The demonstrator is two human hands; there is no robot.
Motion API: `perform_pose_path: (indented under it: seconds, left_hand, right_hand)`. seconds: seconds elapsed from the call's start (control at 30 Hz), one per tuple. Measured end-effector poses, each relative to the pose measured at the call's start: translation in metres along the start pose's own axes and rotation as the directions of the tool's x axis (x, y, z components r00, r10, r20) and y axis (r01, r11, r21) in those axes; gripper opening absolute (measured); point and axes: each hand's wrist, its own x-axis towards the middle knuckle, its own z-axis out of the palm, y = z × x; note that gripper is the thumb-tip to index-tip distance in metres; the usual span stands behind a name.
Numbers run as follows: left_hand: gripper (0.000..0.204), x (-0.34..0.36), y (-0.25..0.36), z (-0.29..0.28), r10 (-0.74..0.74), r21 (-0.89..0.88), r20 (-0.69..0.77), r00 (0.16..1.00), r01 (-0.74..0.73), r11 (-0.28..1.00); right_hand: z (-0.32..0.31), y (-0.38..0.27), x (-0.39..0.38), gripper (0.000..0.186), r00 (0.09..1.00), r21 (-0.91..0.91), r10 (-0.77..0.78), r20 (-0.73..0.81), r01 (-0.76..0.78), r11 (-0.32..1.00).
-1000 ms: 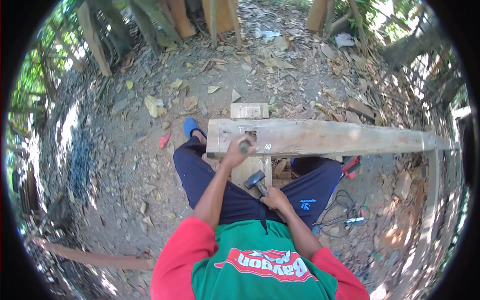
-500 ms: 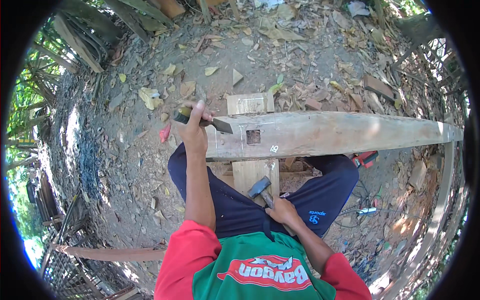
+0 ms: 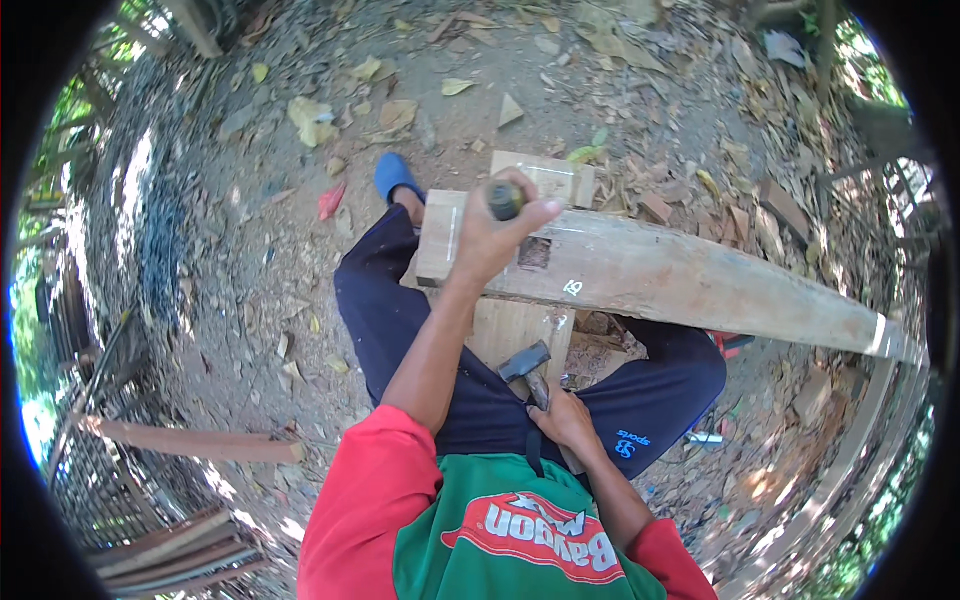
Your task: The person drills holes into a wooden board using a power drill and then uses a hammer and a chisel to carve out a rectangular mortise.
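Observation:
A long wooden beam (image 3: pixel 650 270) lies crosswise over my legs, with white lines and a square hole (image 3: pixel 535 253) near its left end. My left hand (image 3: pixel 488 240) is closed around a chisel (image 3: pixel 505 201) just left of the hole. The chisel stands roughly upright with its handle end facing me; its blade is hidden below the hand, so I cannot tell whether it touches the wood. In my lap, my right hand (image 3: pixel 567 421) grips the handle of a hammer (image 3: pixel 525 361), its metal head resting near my left thigh.
A pale board (image 3: pixel 500 330) with white marks passes beneath the beam, its far end (image 3: pixel 540 168) showing beyond. My foot in a blue shoe (image 3: pixel 391 178) is at the beam's left end. Leaves and wood scraps (image 3: pixel 783 210) litter the ground. A plank (image 3: pixel 200 438) lies at lower left.
My left hand has moved right, over the beam, and turned the chisel from lying sideways to roughly upright. The hammer stays in my right hand. The view has shifted, and the blue shoe now shows.

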Motion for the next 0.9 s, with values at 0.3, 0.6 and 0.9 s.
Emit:
perform_pose_path:
  seconds: [0.3, 0.6, 0.9]
  left_hand:
    - [0.027, -0.015, 0.005, -0.004, 0.011, 0.038, 0.031, 0.999, -0.012, 0.999]
    - [0.024, -0.035, 0.021, -0.009, 0.019, -0.033, 0.009, 1.000, -0.019, 0.999]
    - [0.023, -0.043, 0.025, -0.014, 0.028, -0.030, -0.032, 0.999, -0.029, 0.999]
  right_hand:
    - [0.009, 0.010, 0.009, 0.037, 0.997, 0.175, 0.042, 0.059, -0.051, 0.983]
    - [0.005, 0.001, 0.004, 0.022, 0.993, 0.380, 0.043, 0.110, -0.082, 0.921]
    - [0.003, 0.002, 0.012, 0.027, 0.991, 0.393, 0.016, 0.133, -0.068, 0.917]
